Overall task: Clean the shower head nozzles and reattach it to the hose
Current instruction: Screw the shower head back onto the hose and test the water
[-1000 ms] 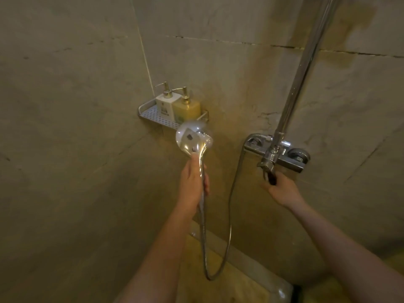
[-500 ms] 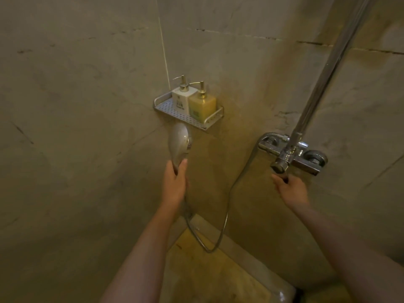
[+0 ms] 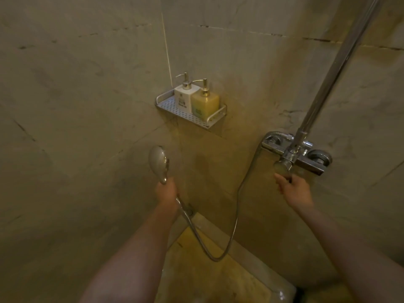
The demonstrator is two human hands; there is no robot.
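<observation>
Chrome is the material of nearly everything I work with here. My left hand (image 3: 167, 190) grips the handle of the shower head (image 3: 158, 164), fingers curled round it, and holds the head upright at about 9 o'clock from the centre of the view. Its face is turned toward the wall on the left, I think so that any water goes away from me. The hose (image 3: 235, 215) is joined to the handle already and hangs in a loose loop down to 6 o'clock, then rises to the mixer (image 3: 306, 158) at 3 o'clock.

My right hand (image 3: 294, 190) is just under the mixer, fingers at its lever, but I cannot tell whether they really close on it. I judge that this is a test or a rinse of the nozzles.

At 12 o'clock a shelf (image 3: 216, 119) on the wall carries a white bottle (image 3: 184, 98) and a yellow bottle (image 3: 205, 103), touching each other.
</observation>
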